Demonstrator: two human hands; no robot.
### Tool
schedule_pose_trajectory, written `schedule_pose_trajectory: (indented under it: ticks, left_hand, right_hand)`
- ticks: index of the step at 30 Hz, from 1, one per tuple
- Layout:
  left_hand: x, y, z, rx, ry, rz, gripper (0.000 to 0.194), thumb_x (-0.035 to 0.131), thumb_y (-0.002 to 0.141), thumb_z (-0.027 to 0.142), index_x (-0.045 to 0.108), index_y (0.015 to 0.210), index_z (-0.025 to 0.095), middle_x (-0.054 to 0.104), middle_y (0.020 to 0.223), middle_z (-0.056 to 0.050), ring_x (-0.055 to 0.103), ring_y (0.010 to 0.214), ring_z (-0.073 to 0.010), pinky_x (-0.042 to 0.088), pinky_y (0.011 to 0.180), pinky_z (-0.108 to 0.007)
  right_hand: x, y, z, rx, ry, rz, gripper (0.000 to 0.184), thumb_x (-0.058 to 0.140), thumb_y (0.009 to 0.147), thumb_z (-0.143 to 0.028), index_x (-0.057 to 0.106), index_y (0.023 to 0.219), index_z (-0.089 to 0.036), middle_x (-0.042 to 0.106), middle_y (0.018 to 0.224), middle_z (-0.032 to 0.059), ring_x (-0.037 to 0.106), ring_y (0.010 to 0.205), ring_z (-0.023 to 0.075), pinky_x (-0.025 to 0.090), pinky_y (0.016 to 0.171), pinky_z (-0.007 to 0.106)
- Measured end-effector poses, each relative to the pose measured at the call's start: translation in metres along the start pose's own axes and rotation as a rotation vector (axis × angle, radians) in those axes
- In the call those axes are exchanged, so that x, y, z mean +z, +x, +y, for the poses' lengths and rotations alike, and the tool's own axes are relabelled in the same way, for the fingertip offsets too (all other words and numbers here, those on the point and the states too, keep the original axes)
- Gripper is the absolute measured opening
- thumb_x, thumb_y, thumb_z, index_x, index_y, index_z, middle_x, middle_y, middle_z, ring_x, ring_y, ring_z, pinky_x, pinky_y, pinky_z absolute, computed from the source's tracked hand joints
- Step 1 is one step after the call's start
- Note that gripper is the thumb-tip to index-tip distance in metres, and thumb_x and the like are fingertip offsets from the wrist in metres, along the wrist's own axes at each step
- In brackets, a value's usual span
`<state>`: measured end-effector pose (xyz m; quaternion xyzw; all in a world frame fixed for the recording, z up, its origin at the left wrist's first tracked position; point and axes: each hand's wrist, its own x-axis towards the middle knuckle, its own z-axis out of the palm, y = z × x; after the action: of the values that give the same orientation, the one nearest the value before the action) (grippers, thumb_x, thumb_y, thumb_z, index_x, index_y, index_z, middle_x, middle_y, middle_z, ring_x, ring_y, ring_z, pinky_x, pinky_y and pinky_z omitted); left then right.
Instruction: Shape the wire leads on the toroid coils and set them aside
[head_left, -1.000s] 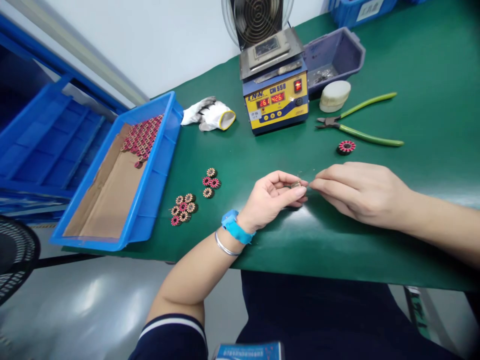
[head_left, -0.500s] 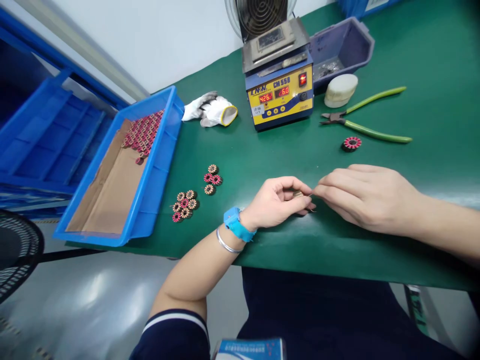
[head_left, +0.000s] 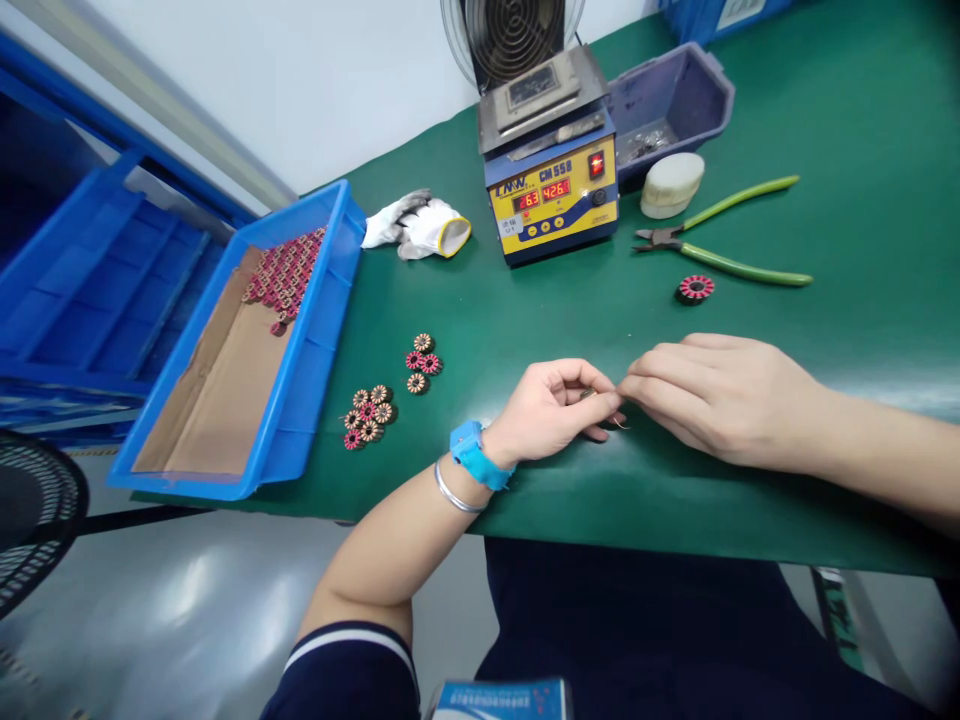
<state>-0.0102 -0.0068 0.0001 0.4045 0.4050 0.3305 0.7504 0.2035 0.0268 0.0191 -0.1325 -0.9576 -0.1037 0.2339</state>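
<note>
My left hand is closed around a small wire-wound core, mostly hidden by the thumb and fingers. A thin copper wire end sticks out below its fingertips. My right hand meets it from the right, thumb and fingers pinched together at the left fingertips on what looks like another thin wire of the core; the pinch itself is largely hidden. Beyond the right hand lies a single red-and-black wound ring core. Green-handled cutting pliers rest with jaws pointing left.
Several wound cores stand in two groups left of my hands. A blue tray lined with cardboard holds many more. White gloves, a yellow-fronted heating unit, a white oval block and a purple bin stand farther back.
My fingertips have drawn slightly closer together, and less of the held core shows. The view has shifted a little. The two readings on the heating unit's display have swapped sides.
</note>
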Motion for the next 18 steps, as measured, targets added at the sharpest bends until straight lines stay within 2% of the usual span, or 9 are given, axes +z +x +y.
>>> schedule_pose_trajectory:
  ticks: [4, 9, 12, 16, 18]
  left_hand:
    - [0.0008, -0.0004, -0.0001, 0.015, 0.009, 0.015, 0.047, 0.09, 0.07, 0.048, 0.065, 0.085, 0.011, 0.07, 0.077, -0.004, 0.07, 0.077, -0.0137, 0.061, 0.061, -0.021]
    - [0.0032, -0.0015, 0.0011, 0.032, 0.031, 0.04, 0.034, 0.086, 0.075, 0.036, 0.063, 0.08, 0.012, 0.069, 0.079, -0.004, 0.069, 0.078, -0.0132, 0.061, 0.059, -0.019]
    - [0.0023, -0.0018, 0.0019, 0.045, 0.055, 0.053, 0.027, 0.083, 0.077, 0.031, 0.064, 0.08, 0.011, 0.069, 0.078, -0.005, 0.069, 0.078, -0.0132, 0.061, 0.057, -0.019]
    - [-0.0004, -0.0009, 0.0026, 0.068, 0.047, 0.104, 0.023, 0.08, 0.079, 0.028, 0.064, 0.081, 0.011, 0.067, 0.078, -0.005, 0.068, 0.079, -0.0144, 0.062, 0.056, -0.02]
    - [-0.0008, -0.0002, 0.0031, 0.064, 0.032, 0.123, 0.021, 0.078, 0.08, 0.026, 0.064, 0.08, 0.011, 0.067, 0.077, -0.005, 0.068, 0.079, -0.0146, 0.062, 0.055, -0.021]
  right_hand:
    - [0.0011, 0.0, -0.0007, -0.011, 0.004, -0.001, 0.021, 0.047, 0.102, -0.011, 0.063, 0.089, -0.016, 0.066, 0.082, 0.0078, 0.056, 0.069, 0.0184, 0.042, 0.059, 0.034]
    - [0.0045, -0.0016, -0.0008, 0.035, 0.079, -0.007, 0.02, 0.045, 0.103, -0.013, 0.061, 0.091, -0.018, 0.066, 0.083, 0.006, 0.057, 0.067, 0.017, 0.044, 0.06, 0.032]
    - [0.006, -0.0034, 0.0028, 0.173, 0.248, 0.004, 0.013, 0.05, 0.102, -0.015, 0.059, 0.095, -0.018, 0.067, 0.086, 0.0043, 0.061, 0.069, 0.015, 0.048, 0.061, 0.029]
    - [0.0056, -0.0041, 0.007, 0.408, 0.412, 0.144, 0.009, 0.06, 0.096, -0.012, 0.059, 0.094, -0.021, 0.064, 0.08, 0.0008, 0.061, 0.066, 0.0134, 0.05, 0.06, 0.027]
    - [0.0061, -0.0033, 0.0047, 0.447, 0.427, 0.189, 0.011, 0.063, 0.094, -0.012, 0.062, 0.098, -0.022, 0.065, 0.08, 0.0012, 0.063, 0.067, 0.0142, 0.053, 0.062, 0.028]
